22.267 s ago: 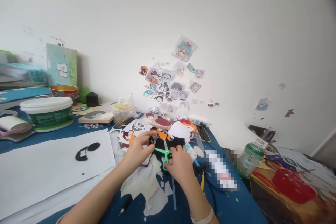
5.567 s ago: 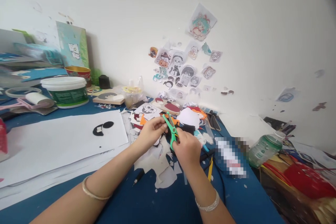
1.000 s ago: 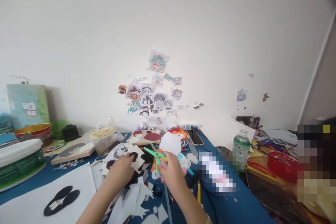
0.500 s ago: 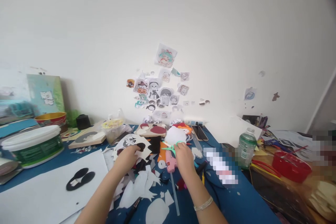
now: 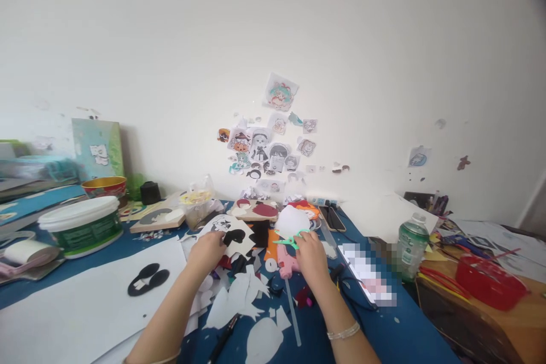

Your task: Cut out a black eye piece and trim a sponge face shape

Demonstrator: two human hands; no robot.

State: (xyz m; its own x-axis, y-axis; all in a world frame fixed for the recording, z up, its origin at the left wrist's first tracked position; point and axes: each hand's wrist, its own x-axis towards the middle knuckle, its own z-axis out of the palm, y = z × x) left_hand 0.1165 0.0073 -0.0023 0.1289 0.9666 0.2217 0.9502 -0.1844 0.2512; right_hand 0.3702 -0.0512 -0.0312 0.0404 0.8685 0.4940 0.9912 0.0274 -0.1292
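Note:
My left hand [image 5: 209, 251] is closed in a pinch on the edge of a black paper cutout [image 5: 235, 237], a curved shape held over a white sheet with a black-and-white drawing [image 5: 220, 223]. My right hand [image 5: 311, 254] grips a pair of green scissors [image 5: 288, 241], their tips pointing left toward the cutout but apart from it. Under the scissors lies a pink glue gun [image 5: 286, 264] with a clear glue stick [image 5: 293, 313]. Another black cutout with rounded lobes [image 5: 142, 285] rests on a large white sheet [image 5: 85, 301] at the left.
White paper scraps [image 5: 239, 296] and a black pen-like tool [image 5: 224, 338] litter the blue table. A green-and-white tub [image 5: 83, 227] stands left. Rightward are a pixelated phone-like item [image 5: 367, 278], a green bottle [image 5: 413, 247] and a red basket [image 5: 488, 281]. A phone [image 5: 333, 218] lies behind.
The view has turned a little to the left, so everything sits farther right. More of the black cutout shows beside my left fingers. The scissors remain in my right hand.

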